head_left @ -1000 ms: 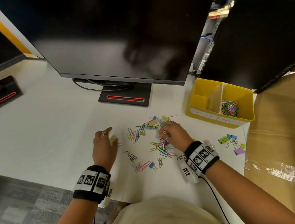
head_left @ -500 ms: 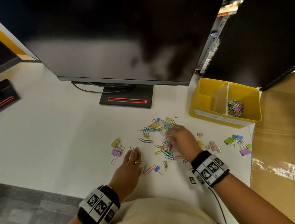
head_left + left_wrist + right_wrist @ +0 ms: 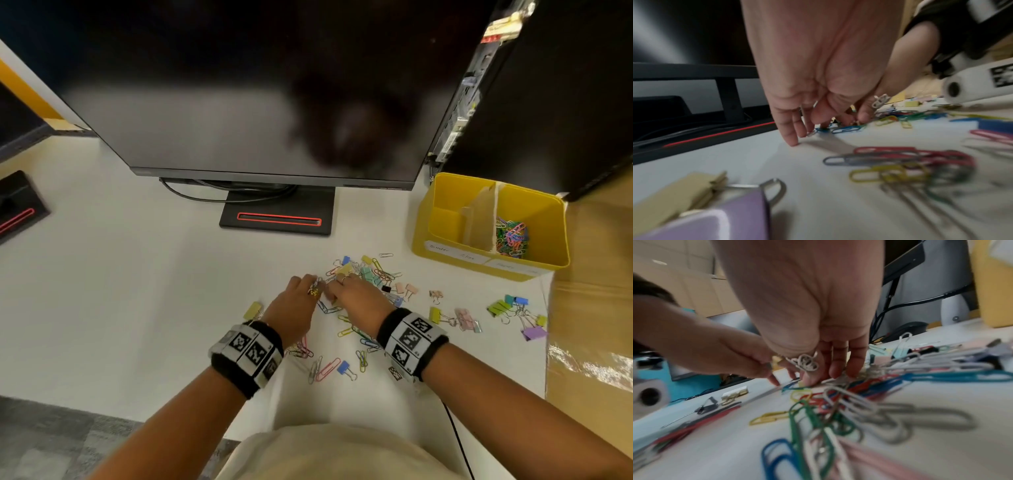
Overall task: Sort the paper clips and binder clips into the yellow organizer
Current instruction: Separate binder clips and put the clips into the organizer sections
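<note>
At the centre of the head view both hands meet over a loose scatter of coloured paper clips point(image 3: 346, 329) and binder clips point(image 3: 371, 274) on the white bench point(image 3: 102, 291). The left hand point(image 3: 294, 308) reaches in from the lower left, its fingers point(image 3: 795, 129) pointing down with the tips on the bench among the clips; whether they pinch one I cannot tell. The right hand point(image 3: 356, 298) comes from the lower right, its fingers point(image 3: 838, 368) extended down onto a tangle of paper clips, and whether any clip is gripped cannot be told either. The two hands are just beside each other.

The yellow organizer point(image 3: 445, 246) stands at the right of the frame, well apart from the hands. Its right compartment holds a heap of sorted paper clips point(image 3: 512, 238); the left compartment shows only yellow walls. A small group of binder clips point(image 3: 517, 315) lies below the organizer near the bench's right edge, and a yellow binder clip point(image 3: 252, 310) sits just left of the left wrist. In the left wrist view a purple binder clip point(image 3: 719, 219) lies blurred at the lower left.

A dark monitor point(image 3: 239, 102) fills the upper part of the frame, its stand point(image 3: 277, 219) behind the clips
</note>
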`<control>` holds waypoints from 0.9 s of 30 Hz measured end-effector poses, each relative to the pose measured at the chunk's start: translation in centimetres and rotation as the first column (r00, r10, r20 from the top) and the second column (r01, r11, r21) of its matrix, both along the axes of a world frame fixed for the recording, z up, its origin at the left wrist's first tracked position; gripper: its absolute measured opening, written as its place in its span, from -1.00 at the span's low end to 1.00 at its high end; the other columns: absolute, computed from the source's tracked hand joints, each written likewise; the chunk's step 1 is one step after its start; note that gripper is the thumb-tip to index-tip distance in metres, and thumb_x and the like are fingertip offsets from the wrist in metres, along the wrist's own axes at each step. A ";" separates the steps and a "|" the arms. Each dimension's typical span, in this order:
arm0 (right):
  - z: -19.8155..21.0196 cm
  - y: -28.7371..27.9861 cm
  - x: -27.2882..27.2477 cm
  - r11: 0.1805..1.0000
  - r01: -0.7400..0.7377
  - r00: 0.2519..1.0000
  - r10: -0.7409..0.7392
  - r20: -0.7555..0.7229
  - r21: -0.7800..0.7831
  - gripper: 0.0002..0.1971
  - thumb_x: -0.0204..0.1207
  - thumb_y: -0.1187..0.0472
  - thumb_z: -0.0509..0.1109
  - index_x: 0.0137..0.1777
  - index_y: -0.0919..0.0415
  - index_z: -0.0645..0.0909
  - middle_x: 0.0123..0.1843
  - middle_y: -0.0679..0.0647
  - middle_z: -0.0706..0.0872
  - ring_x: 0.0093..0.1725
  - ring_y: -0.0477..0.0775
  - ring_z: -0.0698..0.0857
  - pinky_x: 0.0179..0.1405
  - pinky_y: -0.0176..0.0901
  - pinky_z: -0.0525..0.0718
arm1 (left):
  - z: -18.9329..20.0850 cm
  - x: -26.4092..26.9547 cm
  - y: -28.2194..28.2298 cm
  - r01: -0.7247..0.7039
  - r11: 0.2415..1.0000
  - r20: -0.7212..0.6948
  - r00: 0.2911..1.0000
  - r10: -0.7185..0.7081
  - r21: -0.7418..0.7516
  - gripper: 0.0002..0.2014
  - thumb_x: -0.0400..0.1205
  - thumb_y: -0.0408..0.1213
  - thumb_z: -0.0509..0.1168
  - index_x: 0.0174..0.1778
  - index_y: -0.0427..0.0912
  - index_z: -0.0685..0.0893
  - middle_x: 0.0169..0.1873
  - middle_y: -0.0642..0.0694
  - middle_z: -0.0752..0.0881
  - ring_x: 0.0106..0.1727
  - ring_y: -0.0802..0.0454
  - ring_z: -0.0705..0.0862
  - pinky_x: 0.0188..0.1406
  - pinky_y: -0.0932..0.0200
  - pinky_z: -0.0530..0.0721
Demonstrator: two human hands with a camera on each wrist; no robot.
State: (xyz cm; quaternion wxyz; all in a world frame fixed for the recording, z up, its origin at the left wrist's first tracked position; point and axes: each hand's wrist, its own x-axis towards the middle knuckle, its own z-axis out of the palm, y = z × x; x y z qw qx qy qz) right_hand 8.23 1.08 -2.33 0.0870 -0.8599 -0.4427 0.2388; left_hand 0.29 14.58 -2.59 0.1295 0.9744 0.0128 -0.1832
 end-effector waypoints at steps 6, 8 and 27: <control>-0.8 -0.4 2.4 0.983 0.159 0.987 -0.161 0.016 0.089 -0.64 0.39 0.61 0.14 0.12 0.32 0.52 0.12 0.28 0.59 0.14 0.27 0.56 0.01 -0.01 0.54 | 0.2 -6.2 -1.8 -0.025 0.995 -0.058 0.998 0.020 -0.092 -0.30 0.58 -0.59 0.07 0.60 -0.25 -0.09 0.59 -0.16 0.07 0.54 -0.11 0.15 0.45 0.18 0.48; -1.0 -0.4 2.0 0.977 0.103 0.993 -0.111 0.034 0.189 -0.62 0.45 0.55 0.16 0.23 0.32 0.53 0.24 0.30 0.59 0.26 0.29 0.54 0.19 0.03 0.57 | 0.0 -7.8 -2.4 -0.003 0.990 -0.061 0.998 -0.005 -0.140 -0.30 0.59 -0.58 0.03 0.61 -0.23 -0.13 0.63 -0.14 -0.05 0.62 -0.10 0.05 0.55 0.19 0.34; -1.4 -13.9 -1.9 0.862 0.354 0.935 -0.325 -0.140 0.363 -0.63 0.56 0.36 0.26 0.36 0.20 0.49 0.41 0.22 0.53 0.43 0.26 0.47 0.44 -0.04 0.39 | -2.5 -10.9 -8.4 -0.106 0.990 -0.121 0.988 0.095 -0.089 -0.13 0.47 0.34 -0.45 0.58 -0.19 -0.29 0.57 -0.11 -0.37 0.62 -0.07 -0.31 0.62 0.09 -0.13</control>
